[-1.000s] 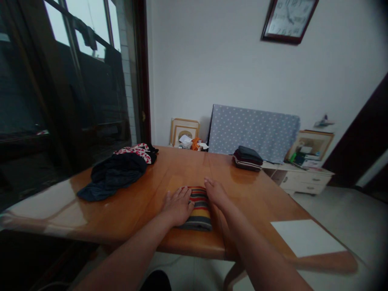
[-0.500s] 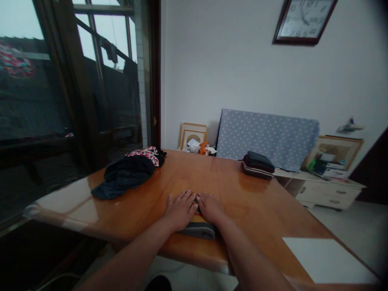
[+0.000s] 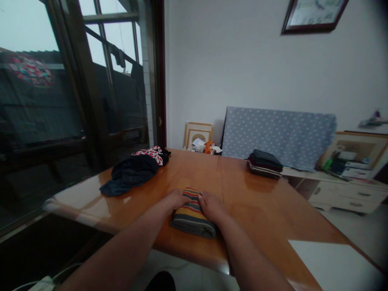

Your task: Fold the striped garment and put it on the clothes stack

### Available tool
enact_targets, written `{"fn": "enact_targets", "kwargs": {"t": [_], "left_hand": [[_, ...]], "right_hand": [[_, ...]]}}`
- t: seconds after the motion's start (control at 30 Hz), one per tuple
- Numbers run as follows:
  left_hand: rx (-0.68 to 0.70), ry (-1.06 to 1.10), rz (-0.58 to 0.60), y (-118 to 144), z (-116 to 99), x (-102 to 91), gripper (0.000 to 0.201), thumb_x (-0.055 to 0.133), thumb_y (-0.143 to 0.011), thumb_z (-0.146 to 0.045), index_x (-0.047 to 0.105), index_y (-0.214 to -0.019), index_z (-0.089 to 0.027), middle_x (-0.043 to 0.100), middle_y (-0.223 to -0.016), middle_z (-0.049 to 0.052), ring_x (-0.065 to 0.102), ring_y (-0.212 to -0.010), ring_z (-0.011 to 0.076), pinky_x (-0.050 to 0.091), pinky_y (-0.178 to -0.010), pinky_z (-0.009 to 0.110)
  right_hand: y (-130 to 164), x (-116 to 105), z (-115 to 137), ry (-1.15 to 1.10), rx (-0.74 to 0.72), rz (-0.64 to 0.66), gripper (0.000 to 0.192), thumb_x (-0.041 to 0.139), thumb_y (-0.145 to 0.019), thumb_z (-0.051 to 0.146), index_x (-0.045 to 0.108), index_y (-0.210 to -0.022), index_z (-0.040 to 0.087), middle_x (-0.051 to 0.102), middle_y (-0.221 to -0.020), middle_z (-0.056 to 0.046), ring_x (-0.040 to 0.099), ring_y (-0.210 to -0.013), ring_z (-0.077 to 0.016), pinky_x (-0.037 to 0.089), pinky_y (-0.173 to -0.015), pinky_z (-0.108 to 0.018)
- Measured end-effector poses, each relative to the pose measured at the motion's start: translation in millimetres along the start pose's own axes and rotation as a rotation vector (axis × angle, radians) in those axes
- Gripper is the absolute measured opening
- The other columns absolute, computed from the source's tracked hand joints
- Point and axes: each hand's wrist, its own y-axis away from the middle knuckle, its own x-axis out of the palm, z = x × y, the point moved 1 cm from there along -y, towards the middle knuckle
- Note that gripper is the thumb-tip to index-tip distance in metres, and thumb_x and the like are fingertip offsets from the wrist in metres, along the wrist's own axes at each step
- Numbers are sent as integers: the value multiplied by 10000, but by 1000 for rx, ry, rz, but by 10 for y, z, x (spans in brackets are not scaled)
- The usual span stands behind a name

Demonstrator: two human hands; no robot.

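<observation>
Now the folded striped cloth (image 3: 192, 216) is lying on the wooden table (image 3: 257, 206), close to its near edge, between the two hands. The left hand (image 3: 176, 199) is pressing against the cloth's left side with its fingers curled, and the right hand (image 3: 212, 207) is gripping the right side, fingers bent over the top edge. A heap of dark clothes (image 3: 133, 171) is sitting toward the table's far left corner, and a folded stack (image 3: 265, 163) is resting at the far right edge.
</observation>
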Motion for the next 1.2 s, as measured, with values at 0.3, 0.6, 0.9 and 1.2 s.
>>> {"fn": "enact_targets", "kwargs": {"t": [0.3,0.6,0.9,1.2], "left_hand": [[162,209,120,273,-366,169,336,689,-617,-165,531,-911,-195,673,-724,-17,640,-623,163,488,-589,267],[634,-298,-22,622,-749,348,243,618,-658,-125,503,-850,-221,566,-757,-39,474,-670,127,325,-581,241],[364,-8,214,465,-626,296,346,694,-710,-294,517,-995,-210,665,-876,8,625,-787,176,447,-654,251],[97,350,186,-154,-281,192,444,750,-706,-411,518,-1029,-212,662,-895,7,632,-756,153,478,-672,260]], "right_hand": [[21,-343,-88,-420,-33,-67,664,578,-853,324,425,-1493,233,521,-1467,-89,501,-1310,-253,350,-1120,-414],[274,-882,-229,-989,-126,115,847,799,-708,416,454,-1467,264,537,-1449,-68,511,-1311,-262,433,-1061,-405],[272,-882,-354,-1183,57,80,440,747,-763,506,678,-1058,186,743,-958,-53,693,-802,-206,557,-757,-334],[21,-496,-714,-1153,392,-100,252,603,-850,407,678,-966,196,759,-999,-109,728,-852,-239,586,-777,-384]]}}
